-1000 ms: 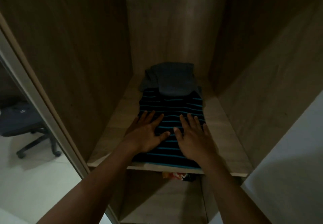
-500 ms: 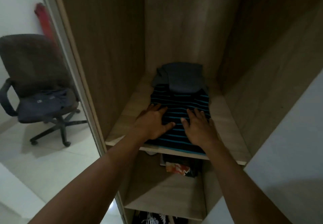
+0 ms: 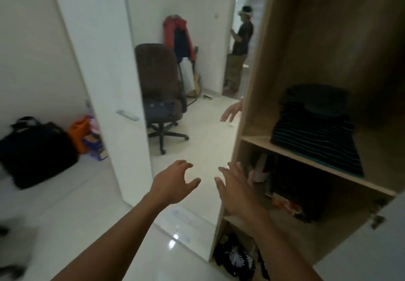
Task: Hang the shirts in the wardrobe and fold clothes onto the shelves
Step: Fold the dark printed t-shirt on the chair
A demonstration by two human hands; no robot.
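Note:
A folded black shirt with teal stripes (image 3: 315, 140) lies on the wooden wardrobe shelf (image 3: 258, 141) at the right, with a dark grey folded garment (image 3: 317, 100) on its far end. My left hand (image 3: 173, 182) and my right hand (image 3: 236, 190) hover in the air left of the wardrobe, below the shelf. Both have spread, relaxed fingers and hold nothing. More folded clothes (image 3: 291, 193) sit on the shelf below, and dark patterned clothes (image 3: 236, 261) on the lowest one.
The mirrored wardrobe door (image 3: 175, 83) stands open to the left, reflecting a brown office chair (image 3: 160, 87) with a dark garment on its seat, a red jacket (image 3: 175, 32) and a person. A black bag (image 3: 35, 149) and an orange bag (image 3: 80, 131) sit on the white floor.
Both hands have lifted off the striped shirt and drawn back out of the wardrobe to the left. My view has swung left toward the room.

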